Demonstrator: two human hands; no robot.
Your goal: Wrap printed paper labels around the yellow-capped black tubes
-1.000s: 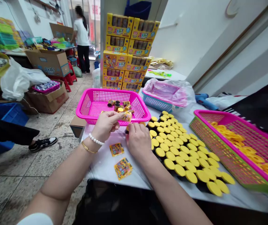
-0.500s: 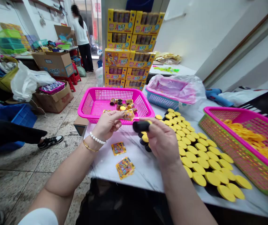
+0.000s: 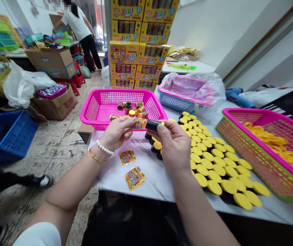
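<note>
My left hand (image 3: 117, 132) pinches a small yellow printed sleeve label (image 3: 140, 123) at its fingertips. My right hand (image 3: 173, 145) grips a black tube with a yellow cap (image 3: 153, 125), held sideways with its end right at the label. Both hands hover over the white table (image 3: 151, 181), just in front of the pink basket (image 3: 95, 108) that holds several labelled tubes (image 3: 131, 110). Rows of several upright yellow-capped black tubes (image 3: 213, 160) stand to the right of my right hand. Two small piles of flat labels (image 3: 134, 177) lie on the table below my hands.
A pink and green basket with yellow rings (image 3: 271, 147) sits at the right. A blue basket lined with a pink bag (image 3: 184, 94) stands behind. Yellow cartons (image 3: 136, 58) are stacked at the back. A person (image 3: 81, 30) stands at the far left; boxes and a blue crate (image 3: 5, 136) lie on the floor.
My right hand picked a black tube from the rows, lifted it and brought it left to the label in my left hand. The camera has tilted down slightly.
</note>
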